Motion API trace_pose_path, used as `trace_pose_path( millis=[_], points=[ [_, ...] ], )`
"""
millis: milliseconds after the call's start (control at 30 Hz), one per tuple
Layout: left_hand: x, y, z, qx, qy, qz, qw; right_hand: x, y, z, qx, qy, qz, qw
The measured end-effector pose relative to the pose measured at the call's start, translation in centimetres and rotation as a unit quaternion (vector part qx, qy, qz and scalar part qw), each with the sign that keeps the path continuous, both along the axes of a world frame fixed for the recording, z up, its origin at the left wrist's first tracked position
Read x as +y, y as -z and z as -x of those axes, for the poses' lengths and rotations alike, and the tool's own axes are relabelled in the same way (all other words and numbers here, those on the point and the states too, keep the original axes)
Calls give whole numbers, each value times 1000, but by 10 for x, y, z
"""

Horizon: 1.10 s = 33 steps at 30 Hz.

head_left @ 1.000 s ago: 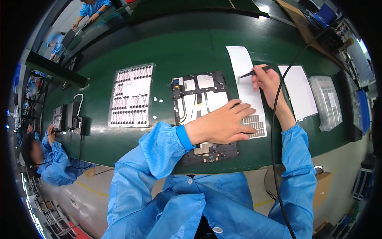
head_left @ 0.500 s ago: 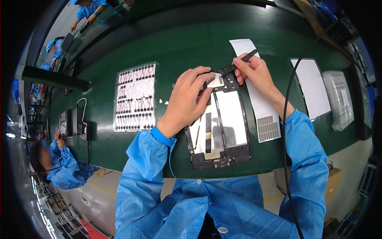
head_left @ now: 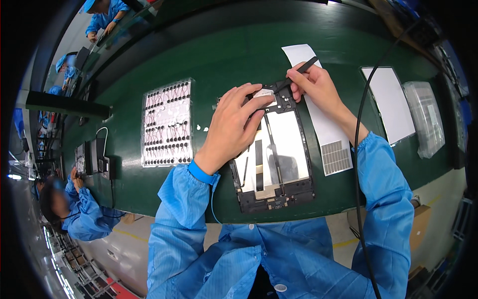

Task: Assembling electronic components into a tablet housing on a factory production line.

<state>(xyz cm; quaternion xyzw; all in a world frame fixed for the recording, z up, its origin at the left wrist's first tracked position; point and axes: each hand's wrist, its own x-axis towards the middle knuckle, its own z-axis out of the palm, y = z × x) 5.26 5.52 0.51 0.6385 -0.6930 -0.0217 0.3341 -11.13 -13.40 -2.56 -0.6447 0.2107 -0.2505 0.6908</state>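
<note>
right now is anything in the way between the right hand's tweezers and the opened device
Nothing visible: the dark tweezers in the right hand reach over the top end of the opened device. The left hand covers its upper left, beside their tips.

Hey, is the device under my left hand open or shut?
Open: the device shows a bare circuit board and black strips. Your left hand covers part of it.

Left hand (head_left: 233, 122) spread over the device (head_left: 291, 144); right hand (head_left: 318, 89) holding tweezers (head_left: 309, 63) at its far end; sheet (head_left: 323, 122) lying to the right.
</note>
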Motion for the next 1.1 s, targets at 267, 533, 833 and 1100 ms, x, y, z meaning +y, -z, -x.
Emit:
trace_pose_path(
  millis=[267,533,833,1100],
  points=[
    [-4,-1,2,-41,24,-2,999,1,-2,5,-2,8,16,1000],
    [0,-2,-2,-102,25,2,994,8,-1,1,-60,62,97,992],
    [38,-15,-89,-72,-98,79,989,-6,10,13,-50,119,90,988],
    [109,2,-169,-37,-296,22,954,-14,14,14,-73,123,70,987]
  ],
)
